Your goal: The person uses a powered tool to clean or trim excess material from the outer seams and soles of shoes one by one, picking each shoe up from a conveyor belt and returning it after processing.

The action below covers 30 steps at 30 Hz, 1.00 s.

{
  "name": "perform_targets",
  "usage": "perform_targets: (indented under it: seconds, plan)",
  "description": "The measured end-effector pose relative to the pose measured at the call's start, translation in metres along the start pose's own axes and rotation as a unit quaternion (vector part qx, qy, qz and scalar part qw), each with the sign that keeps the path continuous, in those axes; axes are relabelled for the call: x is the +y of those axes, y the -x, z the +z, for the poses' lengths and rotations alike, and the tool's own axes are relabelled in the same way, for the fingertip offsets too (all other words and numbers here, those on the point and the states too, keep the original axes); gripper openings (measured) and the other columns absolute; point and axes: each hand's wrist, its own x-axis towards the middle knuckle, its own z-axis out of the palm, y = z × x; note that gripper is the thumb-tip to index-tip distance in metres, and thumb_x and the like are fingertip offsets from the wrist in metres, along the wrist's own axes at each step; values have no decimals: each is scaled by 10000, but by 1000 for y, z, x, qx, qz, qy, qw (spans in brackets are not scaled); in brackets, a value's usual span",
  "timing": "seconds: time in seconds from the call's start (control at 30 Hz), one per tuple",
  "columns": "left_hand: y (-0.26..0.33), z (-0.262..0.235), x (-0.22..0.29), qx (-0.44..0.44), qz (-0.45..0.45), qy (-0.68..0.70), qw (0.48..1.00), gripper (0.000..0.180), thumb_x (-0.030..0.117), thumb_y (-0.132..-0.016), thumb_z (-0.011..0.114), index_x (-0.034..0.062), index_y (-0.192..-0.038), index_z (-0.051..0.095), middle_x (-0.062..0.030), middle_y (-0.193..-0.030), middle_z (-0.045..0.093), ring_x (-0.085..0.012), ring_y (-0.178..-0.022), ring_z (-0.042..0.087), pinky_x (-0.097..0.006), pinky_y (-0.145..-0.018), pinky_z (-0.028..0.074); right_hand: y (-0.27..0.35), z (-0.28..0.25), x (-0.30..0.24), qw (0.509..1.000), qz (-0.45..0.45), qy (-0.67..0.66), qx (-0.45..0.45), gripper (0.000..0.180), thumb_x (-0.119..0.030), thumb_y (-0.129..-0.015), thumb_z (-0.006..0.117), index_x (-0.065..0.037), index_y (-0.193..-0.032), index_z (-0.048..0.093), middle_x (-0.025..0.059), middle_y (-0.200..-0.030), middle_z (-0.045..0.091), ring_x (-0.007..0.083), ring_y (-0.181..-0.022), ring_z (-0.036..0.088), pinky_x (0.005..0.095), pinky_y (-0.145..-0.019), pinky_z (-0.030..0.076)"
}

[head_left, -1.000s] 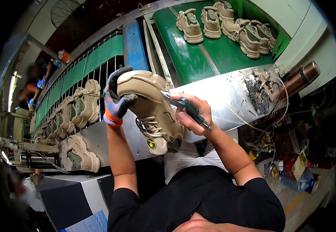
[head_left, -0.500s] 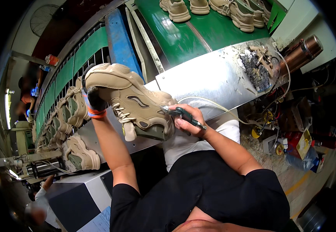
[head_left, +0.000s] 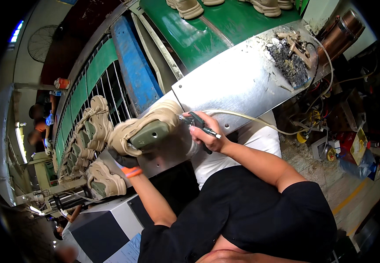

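Fingers gripping, L hand (head_left: pixel 123 158) on tan sneaker (head_left: pixel 146 122), R hand (head_left: pixel 209 131) on prob. air gun (head_left: pixel 194 117); I see tan sneaker just rolled, green last (head_left: pixel 150 136) up, collar likely better exposed.

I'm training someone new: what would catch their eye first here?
Probably the beige shoe in the gloved left hand, left of centre, its green insert facing the camera. Next, the tool in the right hand, just right of the shoe. Top centre, the glossy green belt carries more shoes.
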Motion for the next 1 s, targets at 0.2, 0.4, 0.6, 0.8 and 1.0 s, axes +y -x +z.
perform_targets:
  seconds: [0.2, 0.4, 0.6, 0.8, 1.0]
  plan:
    - [124, 3, 18, 106, -140, -108, 979, 616, 476, -965, 491, 54, -1410, 434, -120, -1395, 501, -281, -1260, 495, -429, -1071, 394, -13, 15, 31, 994, -42, 100, 18, 411, -122, -891, 572, -14, -1282, 508, -14, -730, 539, 51, -607, 473, 220, -570, 404]
    - [195, 64, 39, 86, -268, -227, 932, 668, 541, -948, 489, 42, -1390, 442, -139, -1282, 591, -297, -1050, 641, -382, -743, 587, -9, 17, 32, 988, -29, 152, 21, 420, -148, -873, 599, -4, -1260, 524, -26, -795, 563, 35, -687, 489, 212, -640, 413]
    - [201, 83, 23, 37, -360, -130, 923, 714, 565, -957, 449, -8, -1382, 426, -243, -1179, 619, -332, -951, 680, -405, -749, 609, -2, 20, 30, 988, -5, 150, -21, 419, -149, -875, 591, -6, -1262, 519, -23, -793, 561, 32, -675, 490, 211, -630, 412]
    - [190, 110, 14, 28, -382, -66, 921, 767, 618, -954, 393, -14, -1389, 414, -235, -1217, 602, -324, -959, 685, -410, -746, 618, 10, 18, 19, 993, 86, 65, -50, 399, -133, -891, 565, -24, -1270, 510, -19, -695, 519, 45, -570, 472, 217, -528, 380]
    - [188, 125, 11, 13, -420, -30, 907, 814, 657, -941, 369, -22, -1387, 415, -226, -1196, 614, -326, -959, 685, -422, -780, 606, 34, 9, 10, 984, 70, 146, -75, 439, -129, -856, 578, -19, -1277, 518, -32, -686, 513, 46, -570, 462, 217, -548, 381]
